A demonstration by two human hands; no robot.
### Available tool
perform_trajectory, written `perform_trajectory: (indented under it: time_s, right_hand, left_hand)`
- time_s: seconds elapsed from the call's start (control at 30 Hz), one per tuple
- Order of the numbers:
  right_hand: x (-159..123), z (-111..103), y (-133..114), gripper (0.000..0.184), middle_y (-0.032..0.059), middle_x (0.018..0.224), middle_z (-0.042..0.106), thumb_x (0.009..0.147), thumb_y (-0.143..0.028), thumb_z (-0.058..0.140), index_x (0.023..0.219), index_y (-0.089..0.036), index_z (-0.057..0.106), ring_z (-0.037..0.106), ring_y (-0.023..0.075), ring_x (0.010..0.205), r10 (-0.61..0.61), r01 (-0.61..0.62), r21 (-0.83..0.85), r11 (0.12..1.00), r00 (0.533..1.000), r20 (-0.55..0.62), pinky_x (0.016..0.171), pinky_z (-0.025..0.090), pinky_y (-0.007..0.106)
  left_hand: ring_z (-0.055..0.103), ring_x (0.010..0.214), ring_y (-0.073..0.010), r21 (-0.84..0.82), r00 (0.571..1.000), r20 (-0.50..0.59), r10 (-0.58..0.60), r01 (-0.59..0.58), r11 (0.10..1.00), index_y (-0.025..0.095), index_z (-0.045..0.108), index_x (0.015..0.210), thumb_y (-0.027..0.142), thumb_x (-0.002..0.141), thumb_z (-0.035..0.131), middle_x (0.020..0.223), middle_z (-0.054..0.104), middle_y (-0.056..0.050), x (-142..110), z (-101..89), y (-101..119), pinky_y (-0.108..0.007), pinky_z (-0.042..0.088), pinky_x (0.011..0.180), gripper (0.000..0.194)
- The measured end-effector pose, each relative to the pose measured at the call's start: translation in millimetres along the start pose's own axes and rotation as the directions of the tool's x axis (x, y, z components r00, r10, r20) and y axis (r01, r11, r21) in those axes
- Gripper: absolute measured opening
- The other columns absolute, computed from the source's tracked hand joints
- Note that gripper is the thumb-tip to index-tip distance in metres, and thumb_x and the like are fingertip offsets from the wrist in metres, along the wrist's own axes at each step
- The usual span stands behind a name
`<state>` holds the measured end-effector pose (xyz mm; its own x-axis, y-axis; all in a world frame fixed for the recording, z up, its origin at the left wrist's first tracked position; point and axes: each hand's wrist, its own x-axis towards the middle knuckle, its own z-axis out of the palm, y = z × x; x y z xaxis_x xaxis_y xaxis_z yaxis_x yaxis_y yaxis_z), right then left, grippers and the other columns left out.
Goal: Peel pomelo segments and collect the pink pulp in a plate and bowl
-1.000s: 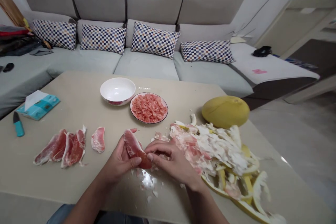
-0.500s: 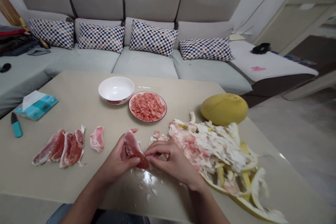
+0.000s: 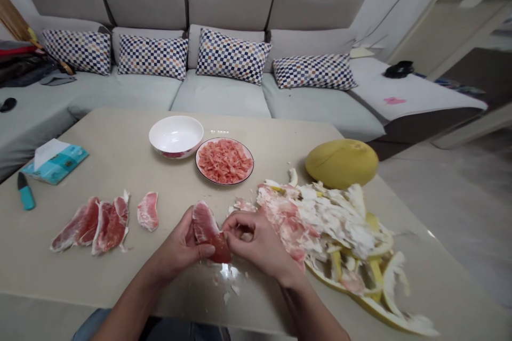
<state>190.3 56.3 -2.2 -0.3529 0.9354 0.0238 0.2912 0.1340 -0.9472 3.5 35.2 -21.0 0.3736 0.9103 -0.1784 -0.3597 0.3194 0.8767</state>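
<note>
Segment (image 3: 211,233) looks soft and easily torn, so my left hand (image 3: 181,249) cradles its side while my right hand (image 3: 258,242) pinches its edge.

Fruit segment (image 3: 205,222) partly hidden behind left thumb (image 3: 206,250); forearms (image 3: 134,289) cropped below.

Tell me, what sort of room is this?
Probably a living room in someone's home: a long sofa with four checkered cushions stands beyond the table, where what looks like a tissue packet lies.
</note>
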Motion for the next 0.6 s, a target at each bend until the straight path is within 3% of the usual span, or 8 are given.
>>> perform_trajectory:
  time_s: [0.13, 0.2, 0.3, 0.4, 0.5, 0.6]
  right_hand:
    - [3, -1, 0, 0.01, -0.0026, 0.06, 0.059, 0.068, -0.012, 0.058, 0.069, -0.016, 0.067, 0.047, 0.0085, 0.052, 0.085, -0.086, 0.093, 0.992, 0.996, 0.014, 0.048, 0.035, 0.019]
    - [2, -2, -2, 0.01, -0.003, 0.06, 0.058, 0.069, -0.012, 0.057, 0.069, -0.016, 0.066, 0.047, 0.0083, 0.052, 0.084, -0.089, 0.109, 0.99, 0.995, 0.053, 0.05, 0.034, 0.019]
    - [1, -1, -6, 0.012, -0.0025, 0.065, 0.059, 0.068, -0.009, 0.056, 0.07, -0.017, 0.065, 0.048, 0.0093, 0.057, 0.018, -0.023, 0.078, 0.997, 0.998, 0.057, 0.053, 0.036, 0.02]
    - [0, 5, -6, 0.012, -0.0018, 0.068, 0.061, 0.069, -0.007, 0.058, 0.068, -0.018, 0.064, 0.052, 0.0109, 0.061, -0.067, 0.067, -0.002, 0.998, 0.997, 0.043, 0.057, 0.039, 0.021]
    - [1, 9, -3, 0.013, -0.002, 0.066, 0.06, 0.07, -0.006, 0.059, 0.067, -0.018, 0.063, 0.053, 0.0113, 0.061, -0.082, 0.086, -0.052, 0.995, 0.995, 0.063, 0.057, 0.039, 0.021]
    - [2, 11, -1, 0.013, -0.002, 0.067, 0.059, 0.073, -0.007, 0.058, 0.068, -0.018, 0.063, 0.052, 0.0109, 0.06, -0.072, 0.076, -0.065, 0.995, 0.995, 0.072, 0.057, 0.039, 0.021]
  left_hand:
    - [0.06, 0.092, -0.0197, -0.024, 0.999, 0.049, 0.018, -0.017, 1.0, 0.023, 0.055, 0.109, 0.022, 0.07, 0.08, 0.098, 0.061, -0.004, 0, -2.9, -2, -0.031, 0.045, 0.083, 0.046]
    - [0.06, 0.094, -0.0203, -0.046, 0.999, 0.049, 0.017, -0.015, 0.999, 0.023, 0.054, 0.113, 0.024, 0.067, 0.082, 0.099, 0.061, -0.004, -1, -4.2, -3, -0.03, 0.045, 0.083, 0.054]
    - [0.06, 0.098, -0.0239, -0.07, 1.0, 0.003, -0.013, 0.013, 0.997, 0.024, 0.05, 0.121, 0.033, 0.064, 0.084, 0.106, 0.06, -0.007, 0, -3.2, -4, -0.033, 0.048, 0.081, 0.067]
    - [0.063, 0.089, -0.0243, -0.024, 0.995, -0.058, -0.082, 0.08, 0.996, 0.025, 0.047, 0.12, 0.042, 0.069, 0.079, 0.109, 0.058, -0.009, 3, 0.5, -4, -0.036, 0.052, 0.071, 0.063]
    - [0.064, 0.078, -0.0198, 0.042, 0.987, -0.128, -0.102, 0.108, 0.993, 0.024, 0.047, 0.116, 0.038, 0.071, 0.078, 0.1, 0.06, -0.005, 5, 2.8, -4, -0.032, 0.051, 0.067, 0.057]
    - [0.063, 0.08, -0.0172, 0.063, 0.986, -0.16, -0.054, 0.064, 0.996, 0.023, 0.049, 0.109, 0.032, 0.072, 0.078, 0.095, 0.062, -0.002, 5, 2.4, -3, -0.028, 0.049, 0.071, 0.049]
